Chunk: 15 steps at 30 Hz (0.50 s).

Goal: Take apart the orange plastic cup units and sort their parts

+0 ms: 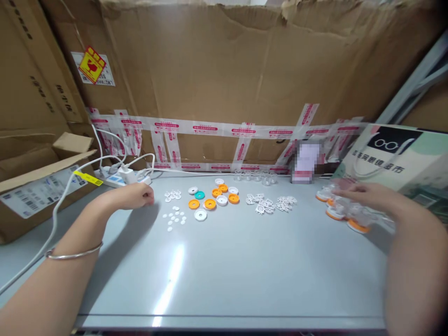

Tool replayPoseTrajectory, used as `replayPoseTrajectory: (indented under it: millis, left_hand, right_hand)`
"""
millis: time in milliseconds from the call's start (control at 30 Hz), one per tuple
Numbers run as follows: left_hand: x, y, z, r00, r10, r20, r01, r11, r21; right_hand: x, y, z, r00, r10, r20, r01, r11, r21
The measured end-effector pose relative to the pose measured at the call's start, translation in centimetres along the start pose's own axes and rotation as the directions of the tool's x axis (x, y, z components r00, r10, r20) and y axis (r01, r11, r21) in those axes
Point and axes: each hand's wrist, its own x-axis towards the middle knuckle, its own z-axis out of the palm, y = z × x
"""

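Note:
My left hand is just above the tabletop at the left, its fingers curled in and nothing showing between them. Small white discs and small white stemmed pieces lie to its right. On the right side, my right hand reaches over a cluster of clear plastic pieces with orange and white round bases. Motion blurs its fingers, so whether they grip one of these pieces is unclear. Mid-table are orange rings, white rings and a teal ring.
White cut-out pieces lie right of the rings, with clear plastic cups behind. A blurred-out phone leans at the back. A power strip with white cables and an open carton stand left; a printed bag stands right.

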Motion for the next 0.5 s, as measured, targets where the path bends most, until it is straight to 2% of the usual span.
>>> replayPoseTrajectory:
  millis: [100, 300, 367, 433, 467, 500]
  left_hand:
    - [-0.3, 0.5, -0.2, 1.0, -0.017, -0.01, 0.017, 1.0, 0.007]
    - [-0.8, 1.4, -0.6, 0.999, -0.024, -0.033, 0.024, 1.0, 0.0]
    - [-1.0, 1.7, -0.8, 0.998, -0.003, -0.069, 0.004, 1.0, 0.017]
    - [-1.2, 2.3, -1.0, 0.988, 0.027, -0.151, -0.023, 0.999, 0.029]
    - [-1.3, 2.6, -1.1, 0.974, 0.046, -0.22, -0.041, 0.999, 0.029]
    - [-1.5, 2.9, -1.2, 0.951, 0.069, -0.302, -0.063, 0.998, 0.03]
  right_hand:
    - [-0.5, 0.3, 0.1, 0.97, 0.078, 0.231, -0.081, 0.997, 0.002]
    - [-1.4, -1.8, 0.5, 0.926, 0.031, 0.377, -0.036, 0.999, 0.005]
    - [-1.7, -2.5, 0.8, 0.931, 0.003, 0.365, -0.002, 1.0, -0.001]
    - [-2.3, -3.2, 1.3, 0.941, -0.051, 0.333, 0.053, 0.999, 0.002]
    - [-2.6, -3.6, 1.6, 0.958, -0.095, 0.271, 0.093, 0.995, 0.024]
    - [-3.1, -4.0, 1.9, 0.978, -0.143, 0.149, 0.136, 0.989, 0.056]
